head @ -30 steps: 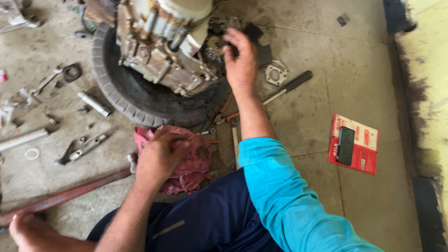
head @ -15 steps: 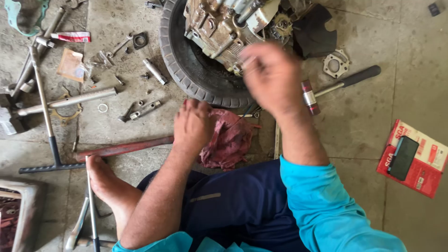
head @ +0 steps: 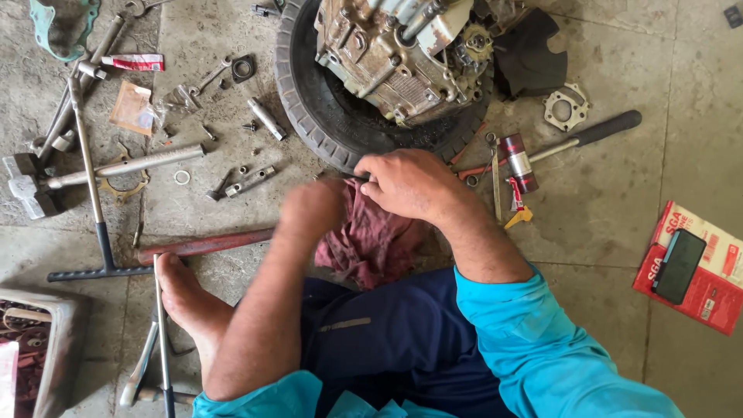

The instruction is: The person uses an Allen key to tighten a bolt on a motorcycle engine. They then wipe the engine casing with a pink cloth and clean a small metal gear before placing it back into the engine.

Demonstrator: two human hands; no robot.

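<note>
We see a dark red rag (head: pixel 371 240) lying on the concrete floor (head: pixel 604 224), just in front of the person's knees and close below the small tyre (head: pixel 309 116). Both hands meet above this rag. The right hand (head: pixel 410 184) is closed, with the fingers curled, and it pinches a thin dark object at its fingertips (too small and too hidden for us to name it). The left hand (head: pixel 313 210) is blurred; it is on the upper left edge of the rag and seems to be bent into a fist, but we cannot tell if it grips the cloth or only rests on it.

Behind the hands, a dirty engine block (head: pixel 395 54) sits inside the tyre, with a small sprocket (head: pixel 474 42) on its right side. To the right of the tyre lie a red and silver cylinder (head: pixel 516 161), a long tool with a black handle (head: pixel 588 135) and a flat metal gasket plate (head: pixel 566 107). Further right, well apart, a black phone (head: pixel 679 265) rests on a red package (head: pixel 716 286).

On the left of the rag we see a long reddish bar (head: pixel 205 245), touching the person's bare foot (head: pixel 186 298). Beyond it are a black T-handle wrench (head: pixel 93 186), a grey metal tube (head: pixel 124 166), a hammer (head: pixel 27 186) and many small bolts.
</note>
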